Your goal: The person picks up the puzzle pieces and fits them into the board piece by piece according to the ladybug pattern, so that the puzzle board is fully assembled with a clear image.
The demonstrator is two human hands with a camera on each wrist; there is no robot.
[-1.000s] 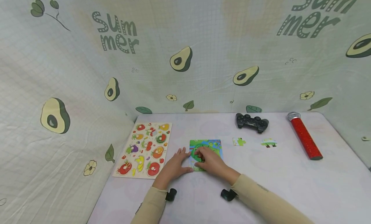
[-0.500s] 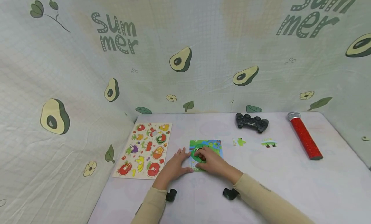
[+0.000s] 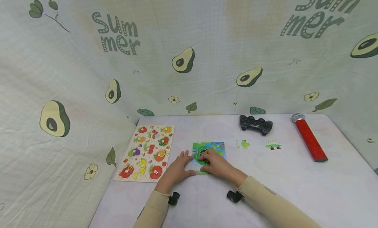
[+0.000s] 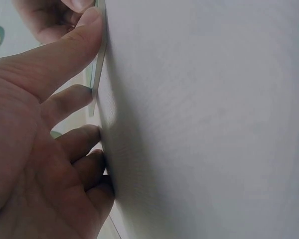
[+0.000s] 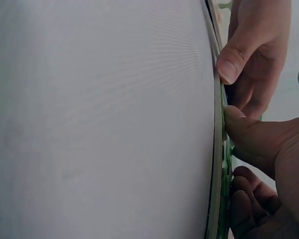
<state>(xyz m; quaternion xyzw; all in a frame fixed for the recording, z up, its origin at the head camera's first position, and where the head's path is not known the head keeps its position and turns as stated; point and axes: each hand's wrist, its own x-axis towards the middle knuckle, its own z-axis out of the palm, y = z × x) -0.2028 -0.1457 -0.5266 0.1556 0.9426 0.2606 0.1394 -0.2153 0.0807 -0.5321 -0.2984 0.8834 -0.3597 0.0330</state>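
Note:
A small green and blue jigsaw puzzle board (image 3: 217, 146) lies flat on the table in the head view. My left hand (image 3: 178, 169) rests at its left side, fingers spread, with the thumb tip at the near edge. In the left wrist view the index fingertip (image 4: 84, 93) touches the board's edge. Over the middle of the board my right hand (image 3: 217, 165) bends its fingers and pinches a green puzzle piece (image 5: 231, 150) close on the surface, mostly hidden by the fingers. The right thumb (image 5: 236, 119) presses at the board's face in the right wrist view.
Two loose puzzle pieces lie right of the board: a green and white one (image 3: 243, 144) and a green one with dark legs (image 3: 273, 145). A black game controller (image 3: 256, 124) and a red microphone (image 3: 310, 137) lie farther back. A wooden fruit puzzle (image 3: 146, 154) lies at left.
The right hand's fingers have shifted slightly over the board, and more of the printed picture shows beside the index finger. The left hand stays where it was.

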